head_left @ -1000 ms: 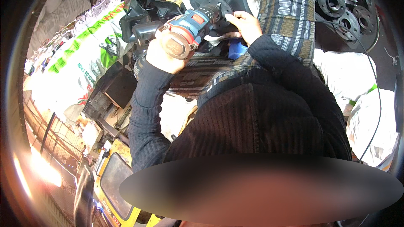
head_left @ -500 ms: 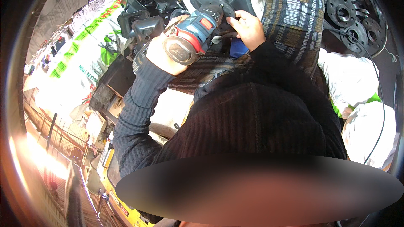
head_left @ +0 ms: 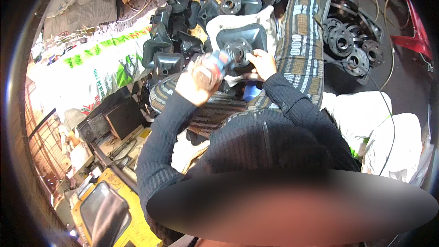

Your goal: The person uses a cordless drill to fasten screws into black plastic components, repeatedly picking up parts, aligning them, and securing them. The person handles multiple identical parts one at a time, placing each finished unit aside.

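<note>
In my left hand (head_left: 198, 83) is a blue and red power drill (head_left: 214, 65), blurred by motion. Its front end points at a round metal flange (head_left: 243, 47) with bolt holes. The flange lies at the near side of a black, square-rimmed housing (head_left: 257, 40). My right hand (head_left: 264, 65) pinches the flange's right edge between thumb and finger; any small part there is too small to make out. Under the housing lies a white stained pad (head_left: 270, 19). Patterned cloth (head_left: 299, 32) covers my legs on both sides.
Several black housings (head_left: 163, 61) are heaped at the far left. A tray of round metal flanges (head_left: 340, 43) stands at the right, with white sacks (head_left: 359, 114) and a black cable (head_left: 394, 128) nearer me. A large white-green sack (head_left: 109, 71) lies left.
The view has shifted, showing more of the far housings and the red frame at right. The drill stays at the flange, now blurred; my right hand remains at the flange's edge.
</note>
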### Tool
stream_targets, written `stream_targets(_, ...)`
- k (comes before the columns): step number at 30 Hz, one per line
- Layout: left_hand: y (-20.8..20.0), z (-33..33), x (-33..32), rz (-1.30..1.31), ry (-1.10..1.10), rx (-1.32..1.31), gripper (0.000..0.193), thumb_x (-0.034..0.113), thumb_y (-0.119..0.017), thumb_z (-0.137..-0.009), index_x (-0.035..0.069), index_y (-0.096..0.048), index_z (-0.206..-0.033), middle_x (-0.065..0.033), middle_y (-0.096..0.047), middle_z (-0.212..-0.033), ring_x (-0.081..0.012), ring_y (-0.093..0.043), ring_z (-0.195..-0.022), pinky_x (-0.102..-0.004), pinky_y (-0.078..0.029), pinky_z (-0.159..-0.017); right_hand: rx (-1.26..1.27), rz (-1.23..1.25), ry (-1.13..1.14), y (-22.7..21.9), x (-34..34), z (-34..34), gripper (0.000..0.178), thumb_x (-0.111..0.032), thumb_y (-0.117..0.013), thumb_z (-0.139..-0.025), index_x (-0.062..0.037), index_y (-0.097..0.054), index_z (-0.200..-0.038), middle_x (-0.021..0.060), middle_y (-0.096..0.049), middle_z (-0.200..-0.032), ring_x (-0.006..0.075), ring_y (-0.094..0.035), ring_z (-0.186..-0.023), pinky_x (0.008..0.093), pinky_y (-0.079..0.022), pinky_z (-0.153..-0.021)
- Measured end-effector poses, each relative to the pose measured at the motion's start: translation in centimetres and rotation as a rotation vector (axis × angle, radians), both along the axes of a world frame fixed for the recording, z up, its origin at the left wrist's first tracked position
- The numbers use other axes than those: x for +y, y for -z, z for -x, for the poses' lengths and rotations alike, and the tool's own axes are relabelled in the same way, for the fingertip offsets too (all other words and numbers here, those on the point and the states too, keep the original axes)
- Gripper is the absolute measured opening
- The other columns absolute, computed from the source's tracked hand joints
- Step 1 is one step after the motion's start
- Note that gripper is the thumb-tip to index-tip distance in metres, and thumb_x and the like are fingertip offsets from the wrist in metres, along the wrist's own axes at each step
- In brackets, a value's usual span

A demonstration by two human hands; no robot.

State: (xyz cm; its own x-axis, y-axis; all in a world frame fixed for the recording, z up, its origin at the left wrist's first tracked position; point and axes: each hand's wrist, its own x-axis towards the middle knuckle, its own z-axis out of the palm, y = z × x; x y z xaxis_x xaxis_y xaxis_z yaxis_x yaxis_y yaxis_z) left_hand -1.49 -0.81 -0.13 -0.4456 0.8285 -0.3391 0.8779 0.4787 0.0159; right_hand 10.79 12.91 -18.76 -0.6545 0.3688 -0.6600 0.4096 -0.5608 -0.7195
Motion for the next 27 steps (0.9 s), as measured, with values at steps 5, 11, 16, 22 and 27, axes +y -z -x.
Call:
stream_targets(5, -3.8, -5.4, -9.7, -0.186, -0.408, -0.453, 0.076, 0.018, -0.075, -0.07, 0.009, -0.035, -0.134, -0.0182, -0.062, -0.106, -0.0305, -0.064, -0.093, -0.0347, -0.052, -0.079, 0.093, 0.126, 0.211, -0.8, 2.2, 1.5, 0.022, -0.018, -0.069, -0.08, 0.0007, -0.063, -0.089, -0.0003, -0.055, -0.07, 0.0067, -0.047, -0.048, 0.0234, -0.041, -0.038)
stream_targets(11, -1.0, -12.7, -15.9, -0.079, -0.683, -0.765, 0.074, 0.014, -0.071, -0.072, 0.003, -0.035, -0.136, -0.0205, -0.047, -0.131, -0.0288, -0.051, -0.118, -0.0372, -0.046, -0.092, 0.225, 0.002, 0.368, -0.2, 11.0, 10.2, 0.024, -0.022, -0.074, -0.078, -0.0047, -0.061, -0.088, 0.0005, -0.055, -0.062, 0.0094, -0.044, -0.036, 0.0243, -0.039, -0.033)
stream_targets(16, -1.5, -6.4, -19.3, 0.25, -0.609, -1.037, 0.076, 0.005, -0.066, -0.073, 0.014, -0.033, -0.141, -0.0161, -0.058, -0.117, -0.024, -0.064, -0.093, -0.0315, -0.051, -0.083, -0.035, 0.019, 0.472, 4.1, 16.0, 16.9, 0.026, -0.024, -0.073, -0.078, -0.0031, -0.062, -0.091, 0.0056, -0.053, -0.066, 0.0151, -0.047, -0.043, 0.0262, -0.045, -0.037)
stream_targets(22, 6.9, 7.0, -16.0, -0.317, -0.597, -0.781, 0.039, 0.015, -0.06, -0.086, 0.002, -0.053, -0.122, -0.0017, -0.062, -0.079, -0.0086, -0.057, -0.071, -0.0264, -0.048, -0.066, -0.312, 0.085, 0.446, 10.7, 16.6, 19.5, 0.035, -0.029, -0.07, -0.081, 0.0008, -0.058, -0.097, 0.0121, -0.057, -0.079, 0.0207, -0.049, -0.048, 0.0296, -0.047, -0.042)
stream_targets(27, 20.9, 18.0, -9.6, -0.173, -0.348, -0.383, 0.04, 0.03, -0.063, -0.076, 0.008, -0.063, -0.109, -0.013, -0.068, -0.087, -0.0263, -0.067, -0.079, -0.0367, -0.052, -0.071, -0.342, 0.006, 0.289, 12.6, 16.8, 18.0, 0.037, -0.035, -0.071, -0.08, -0.0011, -0.061, -0.09, 0.0089, -0.055, -0.069, 0.018, -0.046, -0.045, 0.0278, -0.043, -0.037)
